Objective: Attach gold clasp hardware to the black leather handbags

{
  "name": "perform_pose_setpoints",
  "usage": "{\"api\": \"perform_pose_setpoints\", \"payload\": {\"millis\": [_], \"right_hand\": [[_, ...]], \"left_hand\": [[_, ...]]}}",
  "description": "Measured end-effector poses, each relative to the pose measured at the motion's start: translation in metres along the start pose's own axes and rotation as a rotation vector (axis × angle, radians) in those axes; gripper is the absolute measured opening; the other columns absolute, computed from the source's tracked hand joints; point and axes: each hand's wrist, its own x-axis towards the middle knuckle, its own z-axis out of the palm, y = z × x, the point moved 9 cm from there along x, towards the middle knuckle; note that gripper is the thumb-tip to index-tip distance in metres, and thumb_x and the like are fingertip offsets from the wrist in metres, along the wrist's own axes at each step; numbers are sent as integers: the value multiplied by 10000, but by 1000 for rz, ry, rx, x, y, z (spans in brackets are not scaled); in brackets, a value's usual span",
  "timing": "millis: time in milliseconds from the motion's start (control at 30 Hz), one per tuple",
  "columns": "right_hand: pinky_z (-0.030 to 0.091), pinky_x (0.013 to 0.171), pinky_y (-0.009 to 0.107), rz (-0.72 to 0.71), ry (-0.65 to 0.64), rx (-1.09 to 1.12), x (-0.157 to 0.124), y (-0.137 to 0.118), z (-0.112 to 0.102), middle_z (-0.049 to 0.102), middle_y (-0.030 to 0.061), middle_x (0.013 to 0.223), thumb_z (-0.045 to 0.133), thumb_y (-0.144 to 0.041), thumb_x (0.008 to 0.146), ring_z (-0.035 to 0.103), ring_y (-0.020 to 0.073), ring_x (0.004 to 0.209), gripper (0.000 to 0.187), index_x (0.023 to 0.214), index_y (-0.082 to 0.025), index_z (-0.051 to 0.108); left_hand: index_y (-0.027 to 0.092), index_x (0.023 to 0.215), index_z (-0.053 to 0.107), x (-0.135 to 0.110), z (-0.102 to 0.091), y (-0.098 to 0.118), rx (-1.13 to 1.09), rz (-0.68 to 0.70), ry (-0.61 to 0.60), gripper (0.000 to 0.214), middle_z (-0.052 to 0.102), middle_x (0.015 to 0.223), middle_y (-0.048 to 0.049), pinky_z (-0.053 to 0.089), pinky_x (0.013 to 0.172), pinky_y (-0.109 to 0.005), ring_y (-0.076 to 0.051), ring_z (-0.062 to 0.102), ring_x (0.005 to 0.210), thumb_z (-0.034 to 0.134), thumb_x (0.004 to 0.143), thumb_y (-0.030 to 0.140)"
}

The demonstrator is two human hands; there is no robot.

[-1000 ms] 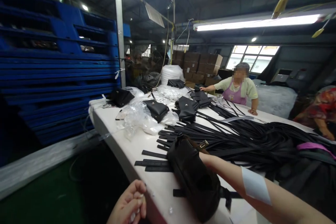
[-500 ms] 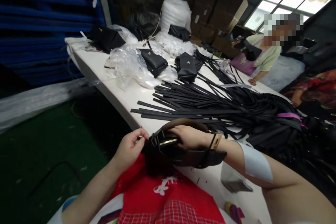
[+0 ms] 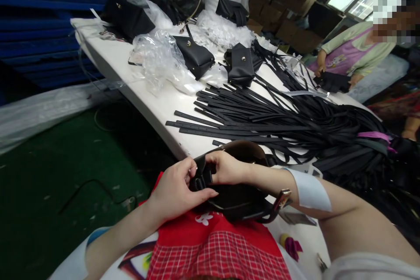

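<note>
I hold a black leather bag (image 3: 236, 197) against my lap at the near edge of the white table (image 3: 154, 105). My left hand (image 3: 175, 190) grips the bag's left end, fingers curled around it. My right hand (image 3: 226, 168) pinches the top of the bag near its opening, with a gold buckle (image 3: 282, 197) on the strap hanging under my wrist. A white patch (image 3: 310, 190) wraps my right forearm.
A big heap of black straps (image 3: 278, 122) covers the table's middle. Finished black bags (image 3: 241, 68) and clear plastic wrapping (image 3: 157, 57) lie farther back. Another person (image 3: 354, 48) works at the far right side. Blue pallets (image 3: 39, 22) stand at the left, beside green floor.
The view tilted down. My left hand came up from below the table and closed on the bag's end. The bag moved from the table to my lap.
</note>
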Motion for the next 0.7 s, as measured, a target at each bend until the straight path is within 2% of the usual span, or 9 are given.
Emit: {"api": "perform_pose_setpoints", "payload": {"millis": [100,233,367,500,567,700], "right_hand": [[412,568,181,-28,-31,-1,-3,-2,0,590,-36,693,709,-152,681,494,73,594,172,842,-123,659],[418,578,192,-7,-64,82,-4,3,4,585,-36,719,747,-256,702,500,79,609,271,922,-137,643],[439,627,209,24,-109,214,1,9,14,594,-33,759,806,-355,657,526,89,657,369,856,-145,577],[427,645,212,44,-262,162,-1,5,21,579,-33,712,717,-395,774,515,88,649,279,827,-133,636],[433,679,222,8,-291,119,-4,-3,13,603,-9,759,664,-417,827,537,103,697,290,857,-128,670],[428,757,241,-130,-196,-12,-8,-21,-18,599,38,806,585,-434,891,537,128,797,352,787,-115,694]], "left_hand": [[219,684,361,2,2,1,-28,-24,-56,377,448,579,67,294,483,-235,-106,394,507,693,633,390],[220,696,329,9,7,-11,-233,-11,-115,269,433,603,65,324,519,-230,-107,390,550,585,664,295],[219,708,310,12,7,-24,-408,8,-76,226,426,639,57,346,566,-237,-111,390,599,530,676,261],[214,697,327,10,2,-25,-311,-1,-21,204,388,625,61,319,561,-241,-109,371,587,526,652,223],[216,690,321,10,-1,-23,-284,-7,-14,208,385,616,61,313,557,-244,-110,366,583,528,664,227],[218,693,320,11,-6,-25,-283,-15,34,190,378,620,59,315,566,-250,-115,365,585,508,686,236]]}}
